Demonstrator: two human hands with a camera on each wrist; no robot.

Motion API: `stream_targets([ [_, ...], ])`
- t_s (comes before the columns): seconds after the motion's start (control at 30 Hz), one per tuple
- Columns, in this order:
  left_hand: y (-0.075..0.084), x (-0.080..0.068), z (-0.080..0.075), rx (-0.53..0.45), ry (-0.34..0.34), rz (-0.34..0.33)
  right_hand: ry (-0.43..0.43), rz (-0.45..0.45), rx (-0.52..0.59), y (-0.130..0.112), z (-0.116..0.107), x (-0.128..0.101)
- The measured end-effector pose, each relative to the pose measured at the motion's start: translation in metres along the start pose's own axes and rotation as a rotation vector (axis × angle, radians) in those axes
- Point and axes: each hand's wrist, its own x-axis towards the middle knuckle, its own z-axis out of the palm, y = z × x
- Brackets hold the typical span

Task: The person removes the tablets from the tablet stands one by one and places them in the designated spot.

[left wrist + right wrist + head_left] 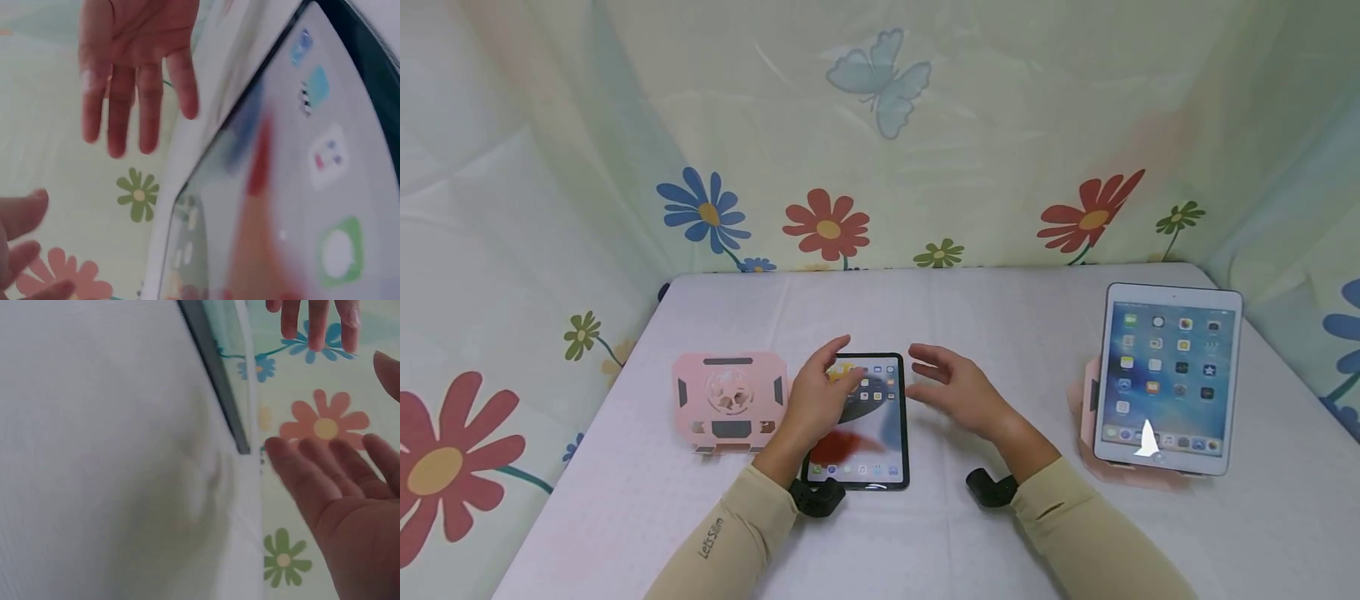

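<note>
A black-rimmed tablet (880,446) lies screen-up on the white-covered table, its screen lit with app icons; it fills the right side of the left wrist view. Over its upper left part is my left hand (820,392), fingers relaxed and holding nothing, hiding part of the screen. My right hand (958,387) is just past the tablet's right edge with fingers loosely spread, also holding nothing. The two palms roughly face each other across the tablet. In the right wrist view the right hand (356,506) appears apart from the tablet's dark edge (215,375).
A pink tablet stand (730,371) with grey pads stands left of the tablet. At the right, a white-framed tablet (1165,375) with a lit screen leans on another pink stand (1087,408). A flowered curtain (1000,125) hangs behind the table.
</note>
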Motion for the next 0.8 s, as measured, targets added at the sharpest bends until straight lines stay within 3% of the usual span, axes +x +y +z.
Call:
stream_targets([
  [0.2, 0.010, -0.001, 0.003, -0.149, -0.018, 0.132, 0.052, -0.132, 0.068, -0.011, -0.026, -0.015],
  [0.43, 0.029, 0.002, 0.011, -0.244, -0.121, 0.267, 0.144, -0.280, 0.050, -0.027, -0.059, -0.042],
  [0.6, 0.046, 0.006, 0.020, -0.262, -0.206, 0.315, 0.191, -0.367, 0.063, -0.036, -0.081, -0.061],
  [0.8, 0.060, 0.010, 0.037, -0.345, -0.315, 0.320, 0.249, -0.419, 0.063, -0.036, -0.109, -0.083],
])
